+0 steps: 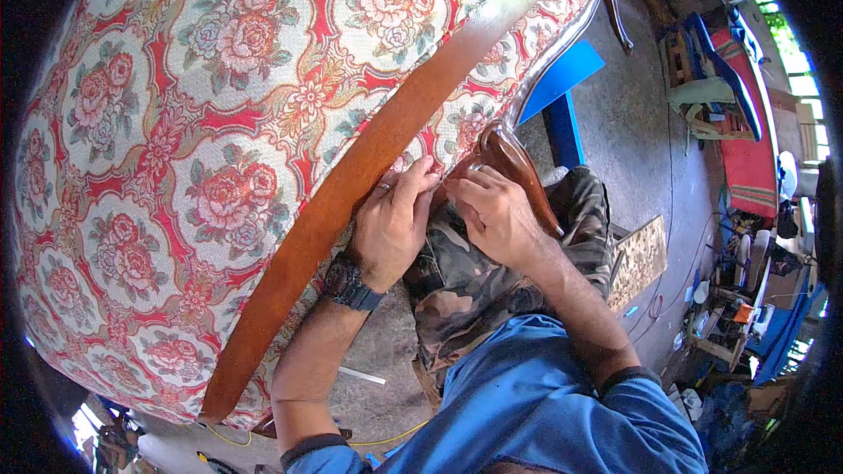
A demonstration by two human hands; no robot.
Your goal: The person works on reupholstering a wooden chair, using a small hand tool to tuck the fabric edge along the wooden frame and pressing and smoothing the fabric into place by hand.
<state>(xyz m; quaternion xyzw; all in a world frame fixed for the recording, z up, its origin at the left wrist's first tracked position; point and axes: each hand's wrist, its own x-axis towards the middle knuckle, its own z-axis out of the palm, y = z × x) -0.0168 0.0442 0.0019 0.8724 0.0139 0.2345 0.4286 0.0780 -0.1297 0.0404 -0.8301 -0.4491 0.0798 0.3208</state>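
Floral upholstery (pixel 202 123) is filling the frame left of the wooden rail (pixel 351 184). We are pinching the fabric edge at that rail with our left hand (pixel 391 224), its 4 fingers curled. Just right of the rail, our right hand (pixel 496 215) is gripping beside the carved wooden leg (pixel 518 167).

Bright daylight from the right, sharp centre, edges bent and black-vignetted.
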